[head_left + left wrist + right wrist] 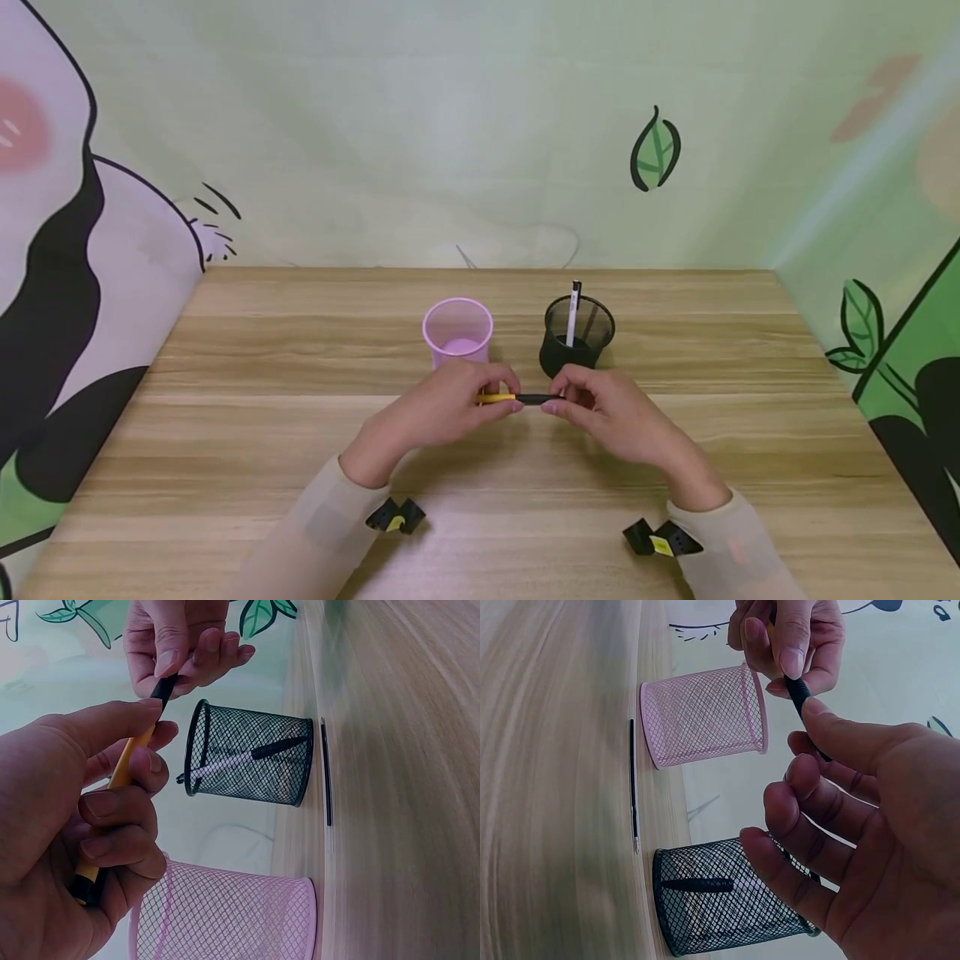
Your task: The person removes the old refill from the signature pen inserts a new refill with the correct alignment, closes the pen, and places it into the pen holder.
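A yellow pen point(495, 399) with a black grip section point(534, 399) lies level between both hands, close over the table. My left hand point(453, 404) holds its yellow barrel; in the left wrist view the fingers curl round it and its black end point(88, 889) shows at the palm. The thumb and index finger of my right hand point(611, 408) pinch the black section, whose tip shows past them in the right wrist view. A thin dark pen refill point(634, 787) lies on the table below, hidden by the hands in the head view.
A pink mesh cup point(425, 333) stands just beyond my left hand. Beyond the right hand is a black mesh cup point(558, 358) with a white-and-black pen point(573, 312) leaning inside. A printed cloth wall point(375, 150) borders the wooden table point(262, 400).
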The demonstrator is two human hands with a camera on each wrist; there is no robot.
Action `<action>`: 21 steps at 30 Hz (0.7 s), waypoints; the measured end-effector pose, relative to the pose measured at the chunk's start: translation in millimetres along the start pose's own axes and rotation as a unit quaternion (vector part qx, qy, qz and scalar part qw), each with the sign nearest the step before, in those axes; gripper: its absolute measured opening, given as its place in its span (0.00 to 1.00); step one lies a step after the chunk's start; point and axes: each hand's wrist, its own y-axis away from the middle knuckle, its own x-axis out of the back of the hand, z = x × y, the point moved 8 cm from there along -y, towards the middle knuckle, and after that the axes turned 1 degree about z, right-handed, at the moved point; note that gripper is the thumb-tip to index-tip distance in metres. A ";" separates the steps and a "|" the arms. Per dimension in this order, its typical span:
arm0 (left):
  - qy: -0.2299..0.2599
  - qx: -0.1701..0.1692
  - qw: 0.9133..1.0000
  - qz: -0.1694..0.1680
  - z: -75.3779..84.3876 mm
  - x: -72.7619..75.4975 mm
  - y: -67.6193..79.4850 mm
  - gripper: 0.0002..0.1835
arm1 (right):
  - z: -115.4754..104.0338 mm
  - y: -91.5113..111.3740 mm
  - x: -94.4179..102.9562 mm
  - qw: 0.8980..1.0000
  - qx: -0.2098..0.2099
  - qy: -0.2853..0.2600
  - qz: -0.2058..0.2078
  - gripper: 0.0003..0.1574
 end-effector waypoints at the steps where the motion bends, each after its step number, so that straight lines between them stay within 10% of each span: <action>1: 0.000 0.000 1.000 -0.001 -0.2 -0.3 0.1 0.08 | 0.1 0.2 -0.2 1.000 -0.001 -0.001 0.000 0.05; 21: 0.007 -0.016 1.000 -0.001 1.9 1.7 1.2 0.08 | 0.4 -1.2 -2.4 1.000 -0.006 0.003 -0.008 0.07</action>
